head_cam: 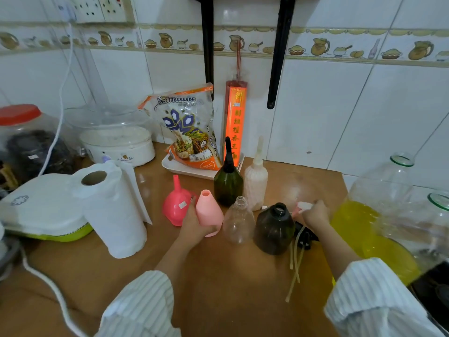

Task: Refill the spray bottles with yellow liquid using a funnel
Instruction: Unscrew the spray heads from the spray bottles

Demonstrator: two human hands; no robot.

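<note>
- Pink bottle [209,212], uncapped, stands mid-bench [218,283], gripped by the left hand [192,226].
- Pink funnel [175,205] lies just left of it.
- Clear bottle [238,221] and dark bottle [274,229] stand to its right.
- Right hand [315,214], beyond the dark bottle, pinches a white spray head [303,206].

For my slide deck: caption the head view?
Left hand holds pink bottle; right hand grips spray head beside open bottles.

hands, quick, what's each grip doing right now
Left hand: grip closed round the pink bottle, which stands on the counter.
Right hand: grip closed on a white spray head.
</note>
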